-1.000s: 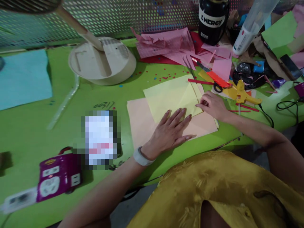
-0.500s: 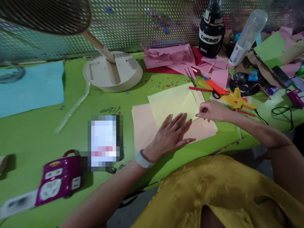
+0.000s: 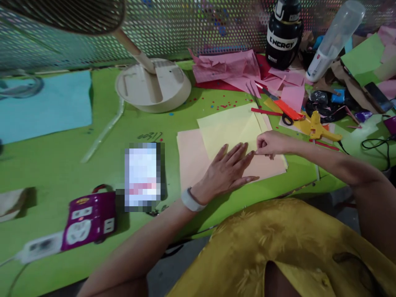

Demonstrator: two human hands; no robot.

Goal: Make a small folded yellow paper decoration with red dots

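We count one left hand point(image 3: 227, 170) and one right hand point(image 3: 274, 143) near the centre of the frame, with one uppermost pale yellow sheet point(image 3: 227, 130); the layered peach sheets point(image 3: 192, 154) we cannot number. Toward the right, we find one yellow glue gun point(image 3: 320, 130) and one orange utility knife point(image 3: 288, 109). Upper right: one black bottle point(image 3: 283, 43), one clear bottle point(image 3: 337, 39). Upper left: one fan base point(image 3: 168, 87), one light blue sheet point(image 3: 62, 108). Lower left: one purple socket block point(image 3: 93, 218).

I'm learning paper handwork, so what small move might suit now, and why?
Perhaps press down the lower right edge of the yellow paper with the right hand: its curled fingers are beside that edge, while the left hand lies spread across the paper and the peach sheet beneath, which should help steady both.
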